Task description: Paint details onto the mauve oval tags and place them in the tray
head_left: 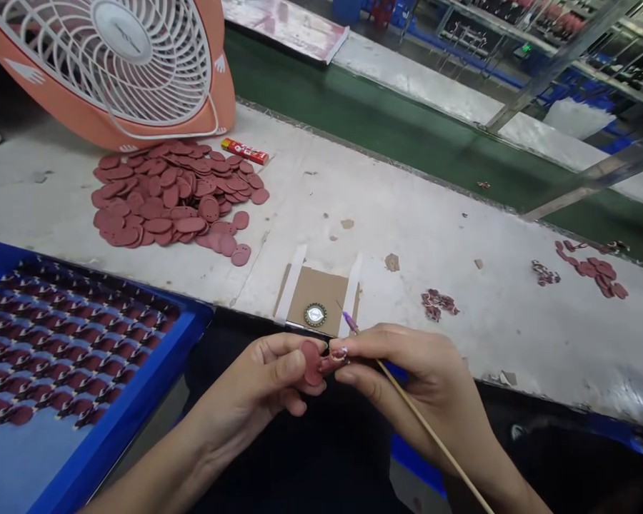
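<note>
Looking at the left hand [254,389], what's it got?

A flat, dull-red disc [311,363], pinched on edge between thumb and fingertips. That's a narrow, tight grip, just off the front edge of the bench.

And the right hand [407,378]?

Its fingertips press a small red tab [333,362] against that disc, so the two hands almost meet. A thin wooden stick [434,435] with a purple tip [350,323] is also held in that hand, lying along the fingers, with the tip pointing toward the bench.

What's nearest on the bench?

A cardboard square [316,300] edged with white strips, just ahead of the hands. On it sits a round metal-rimmed badge [316,315] with a pale centre.

What else is around them?

To the left, a blue tray [139,371] holds rows of small dark-red pieces [58,350]. Farther up the white workbench [407,214], a heap of red discs [176,193] lies by an orange desk fan [112,64] and a red packet [245,150]. Small clusters of red scraps [592,270] lie off to the right.
</note>
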`<state>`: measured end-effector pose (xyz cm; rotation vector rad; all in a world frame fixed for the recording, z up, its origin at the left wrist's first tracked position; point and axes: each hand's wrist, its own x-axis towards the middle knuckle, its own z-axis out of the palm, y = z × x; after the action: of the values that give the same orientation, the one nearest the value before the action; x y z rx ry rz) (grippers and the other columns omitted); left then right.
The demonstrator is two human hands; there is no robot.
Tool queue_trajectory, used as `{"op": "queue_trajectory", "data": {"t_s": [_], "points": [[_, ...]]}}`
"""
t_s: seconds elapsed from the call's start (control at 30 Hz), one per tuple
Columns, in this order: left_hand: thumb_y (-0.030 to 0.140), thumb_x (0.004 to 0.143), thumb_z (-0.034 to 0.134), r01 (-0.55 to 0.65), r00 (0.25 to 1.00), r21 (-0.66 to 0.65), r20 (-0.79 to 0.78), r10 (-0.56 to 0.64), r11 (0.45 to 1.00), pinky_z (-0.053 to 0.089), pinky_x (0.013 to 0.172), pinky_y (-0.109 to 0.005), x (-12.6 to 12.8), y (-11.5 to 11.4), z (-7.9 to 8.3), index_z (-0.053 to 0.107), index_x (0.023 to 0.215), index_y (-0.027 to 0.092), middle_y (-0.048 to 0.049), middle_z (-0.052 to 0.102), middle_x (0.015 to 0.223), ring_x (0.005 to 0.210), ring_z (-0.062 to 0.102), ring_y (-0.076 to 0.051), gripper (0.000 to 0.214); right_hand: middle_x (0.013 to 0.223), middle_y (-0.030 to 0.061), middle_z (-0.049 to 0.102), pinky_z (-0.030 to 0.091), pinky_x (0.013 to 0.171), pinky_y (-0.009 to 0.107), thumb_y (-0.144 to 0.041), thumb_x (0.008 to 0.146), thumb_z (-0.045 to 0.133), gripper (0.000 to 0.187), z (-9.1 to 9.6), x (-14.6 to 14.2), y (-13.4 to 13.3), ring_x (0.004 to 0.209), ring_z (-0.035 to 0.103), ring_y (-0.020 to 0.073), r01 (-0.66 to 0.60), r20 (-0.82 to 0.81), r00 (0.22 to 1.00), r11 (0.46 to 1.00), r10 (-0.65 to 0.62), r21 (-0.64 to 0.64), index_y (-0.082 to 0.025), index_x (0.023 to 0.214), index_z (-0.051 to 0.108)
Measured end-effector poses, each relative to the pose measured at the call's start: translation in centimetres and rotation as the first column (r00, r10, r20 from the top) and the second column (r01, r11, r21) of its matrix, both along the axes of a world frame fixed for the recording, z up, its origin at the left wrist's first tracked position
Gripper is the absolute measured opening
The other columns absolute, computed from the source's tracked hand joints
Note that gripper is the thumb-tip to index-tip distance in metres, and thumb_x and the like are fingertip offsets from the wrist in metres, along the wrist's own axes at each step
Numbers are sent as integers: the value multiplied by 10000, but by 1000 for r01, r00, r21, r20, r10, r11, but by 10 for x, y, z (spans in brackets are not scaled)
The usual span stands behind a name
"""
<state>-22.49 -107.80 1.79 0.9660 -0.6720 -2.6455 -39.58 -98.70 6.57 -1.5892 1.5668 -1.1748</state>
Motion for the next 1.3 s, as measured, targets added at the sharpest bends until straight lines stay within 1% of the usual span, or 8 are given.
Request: {"op": "queue_trajectory", "data": {"t_s": [0.2,0.37,0.57,0.77,0.93,1.1,1.3], "points": [[430,614,894,8,1000,4,-16,-8,1000,496,463,-98,2,0,-1,807,775,166,-2,675,601,540,592,-67,321,924,-35,722,526,722,195,-135,926,670,257,1,1,-1,793,671,90,-37,-34,999,999,37,-1,-272,1143,689],[433,595,902,14,1000,12,-13,-14,1000,501,466,-98,3,2,-1,809,775,167,3,665,596,543,591,-67,334,923,-41,727,515,741,172,-107,921,667,272,3,0,-5,800,674,82,-79,-62,995,997,78,-12,-257,1147,686],[425,657,871,10,999,28,-43,-9,1000,487,477,-79,2,3,-3,806,782,163,3,662,630,559,571,-52,298,912,-40,726,517,752,170,-110,929,656,243,3,-1,-7,798,677,80,-108,-69,992,994,107,-2,-245,1127,690],[420,668,865,16,999,47,-36,-14,999,478,468,-78,2,3,-3,802,783,157,-2,653,635,565,571,-57,294,914,-24,732,519,740,179,-117,927,657,170,6,-2,-10,787,679,95,-116,-119,986,993,116,10,-210,1064,695],[427,668,861,12,1000,56,-13,-12,998,477,470,-80,2,4,-3,797,764,161,-6,652,643,573,577,-62,290,953,-34,733,523,781,176,-98,932,636,230,11,-2,-12,837,687,94,-151,-126,980,988,153,30,-248,1100,682],[414,655,871,-3,999,71,-34,5,997,462,458,-79,3,5,-4,790,734,157,3,630,639,574,565,-62,281,933,-19,727,521,774,193,-110,945,610,180,11,-1,-12,828,681,105,-156,-183,970,987,162,48,-213,1078,674],[414,688,852,-27,998,81,-55,31,996,440,462,-78,5,7,-7,780,752,152,9,604,646,576,535,-56,279,957,-26,726,500,791,164,-102,938,616,143,13,1,-16,855,680,91,-158,-201,965,986,165,50,-192,1031,674]]}}
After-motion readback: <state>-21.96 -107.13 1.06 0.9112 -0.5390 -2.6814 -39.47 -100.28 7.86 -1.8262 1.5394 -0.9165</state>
